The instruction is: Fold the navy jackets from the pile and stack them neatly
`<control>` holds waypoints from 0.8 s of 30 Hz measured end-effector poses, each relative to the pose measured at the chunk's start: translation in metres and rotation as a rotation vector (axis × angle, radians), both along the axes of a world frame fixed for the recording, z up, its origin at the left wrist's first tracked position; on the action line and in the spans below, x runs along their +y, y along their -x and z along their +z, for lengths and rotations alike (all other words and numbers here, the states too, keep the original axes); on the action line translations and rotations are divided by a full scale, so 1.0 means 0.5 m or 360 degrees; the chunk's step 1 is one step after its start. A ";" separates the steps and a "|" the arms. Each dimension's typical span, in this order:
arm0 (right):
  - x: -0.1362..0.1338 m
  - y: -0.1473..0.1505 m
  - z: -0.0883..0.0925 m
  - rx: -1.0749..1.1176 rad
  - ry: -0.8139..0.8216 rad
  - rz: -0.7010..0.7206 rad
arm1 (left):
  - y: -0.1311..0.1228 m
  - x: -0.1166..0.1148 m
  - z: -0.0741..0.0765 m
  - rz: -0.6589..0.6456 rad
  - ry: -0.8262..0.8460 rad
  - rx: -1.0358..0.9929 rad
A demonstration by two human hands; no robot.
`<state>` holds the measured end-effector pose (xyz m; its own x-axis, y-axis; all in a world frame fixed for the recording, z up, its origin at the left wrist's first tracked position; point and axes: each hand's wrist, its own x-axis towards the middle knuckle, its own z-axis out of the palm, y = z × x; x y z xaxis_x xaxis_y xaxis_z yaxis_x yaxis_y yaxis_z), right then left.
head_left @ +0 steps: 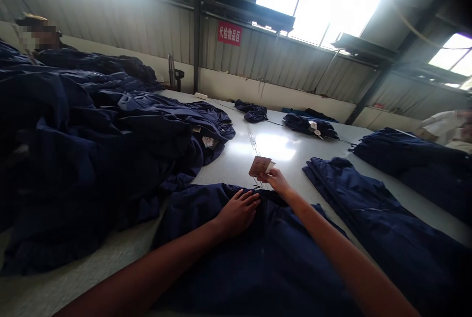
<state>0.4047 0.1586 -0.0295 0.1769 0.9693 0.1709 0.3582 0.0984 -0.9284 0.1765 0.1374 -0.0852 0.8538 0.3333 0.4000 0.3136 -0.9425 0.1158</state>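
A dark navy garment [258,253] lies spread on the table in front of me. My left hand [239,212] rests flat on its upper part, fingers stretched out and holding nothing. Just beyond the garment's far edge, my right hand [275,180] pinches a brown hang tag [260,166] with a white piece behind it. A thin dark cord runs from the tag down to the garment. The print on the tag is too small to read.
A large heap of navy garments [92,130] covers the left side. Folded navy garments [368,204] lie to the right, with a bigger pile [416,164] beyond. Small bundles [254,110] sit farther back on the white table [236,152]. People are partly visible at both sides.
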 end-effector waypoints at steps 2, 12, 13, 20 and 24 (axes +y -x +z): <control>0.004 0.008 0.003 0.0057 -0.0020 0.0015 | 0.000 0.000 -0.003 -0.0001 -0.0006 -0.0006; -0.138 0.022 0.045 -0.0254 -0.0203 0.0090 | 0.001 -0.005 0.032 0.0081 0.0686 -0.0360; -0.165 0.024 0.040 -0.0354 -0.0227 0.0140 | 0.001 -0.001 0.034 0.0140 0.0824 -0.0479; -0.280 0.010 -0.015 -0.0747 -0.0317 0.0371 | 0.006 0.007 0.041 0.0033 0.0844 -0.0646; -0.294 0.012 -0.036 -0.0968 -0.0409 0.0024 | 0.012 -0.007 0.047 -0.0162 0.0460 -0.0327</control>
<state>0.3988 0.0117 -0.0476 -0.0377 0.8859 0.4624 0.8083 0.2991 -0.5072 0.1706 0.1339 -0.0617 0.8000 0.3750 0.4684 0.1623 -0.8868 0.4328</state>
